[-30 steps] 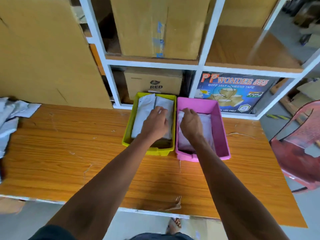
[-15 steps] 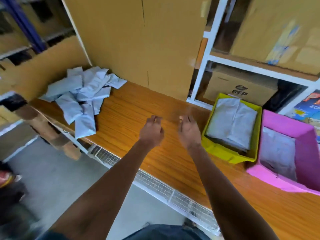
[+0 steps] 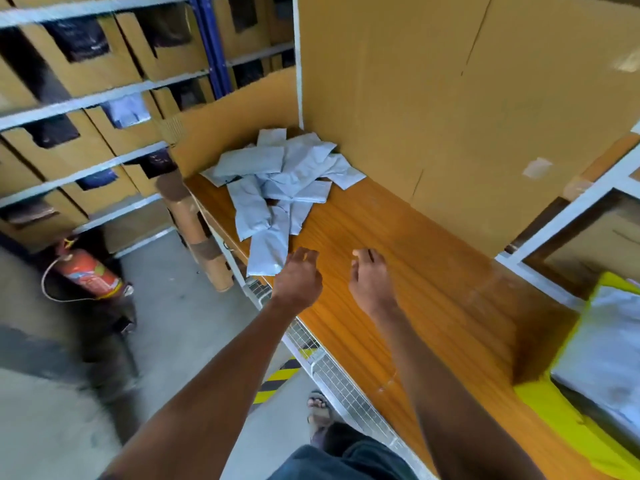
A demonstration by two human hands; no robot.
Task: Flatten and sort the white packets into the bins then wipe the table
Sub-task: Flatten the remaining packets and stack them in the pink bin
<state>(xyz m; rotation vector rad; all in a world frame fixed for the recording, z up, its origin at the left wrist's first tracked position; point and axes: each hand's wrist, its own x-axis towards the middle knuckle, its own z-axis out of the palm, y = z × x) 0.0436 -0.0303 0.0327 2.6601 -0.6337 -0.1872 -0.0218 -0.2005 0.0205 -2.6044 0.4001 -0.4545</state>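
cardboard walls back my wooden bench [image 3: 398, 244]. white packets [image 3: 277, 181] lie heaped at its far end. my left hand [image 3: 299, 278] and right hand [image 3: 370, 282] hover near them, fingers loosely curled, holding nothing.

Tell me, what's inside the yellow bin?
Inside the yellow bin at the table's right end lies a flat stack of white packets. How many are stacked, and the bin's floor under them, cannot be seen; the picture's edge cuts the bin off.
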